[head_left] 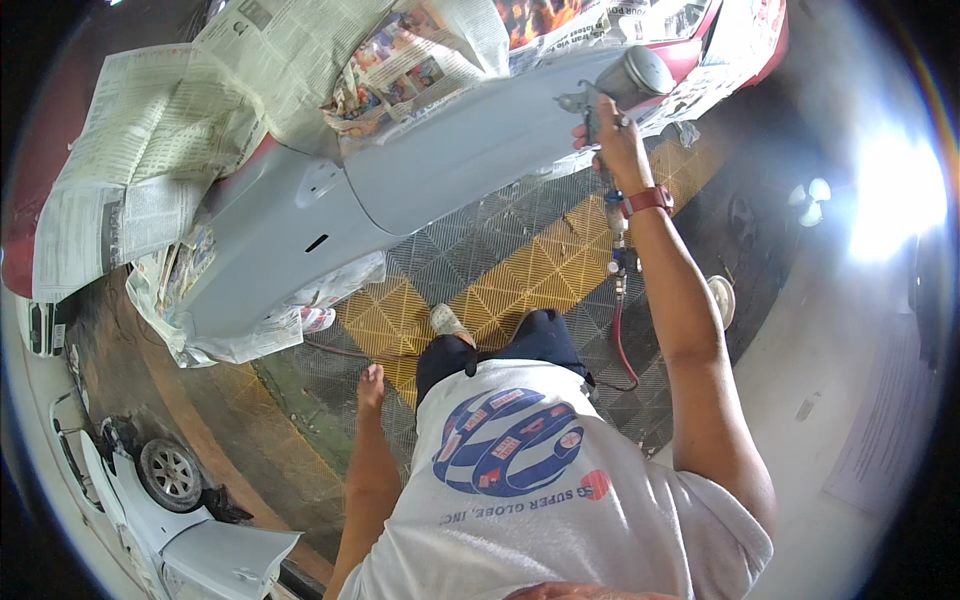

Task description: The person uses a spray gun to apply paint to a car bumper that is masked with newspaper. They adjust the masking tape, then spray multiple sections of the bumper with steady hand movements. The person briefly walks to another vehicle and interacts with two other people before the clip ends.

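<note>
My right hand (622, 150) is closed around the handle of a spray gun (590, 108), held out close to a car body. A round grey metal cup (640, 75) sits on top of the gun. Beneath the hand, fittings with a small valve (622, 262) join the gun to a red hose (625, 350). Grey-coated car panels (440, 150) curve across the upper view, a seam running between two of them. Down by my left side hangs my left hand (370, 388), away from the panels; its fingers are too small and foreshortened to read.
Newspaper sheets (150, 150) mask the red bodywork around the grey panels. Black and yellow grated tiles (520, 260) cover the floor. At lower left are a wheel (170, 474) and a pale car panel (230, 550). A bright lamp (897, 200) shines at right beside a white wall.
</note>
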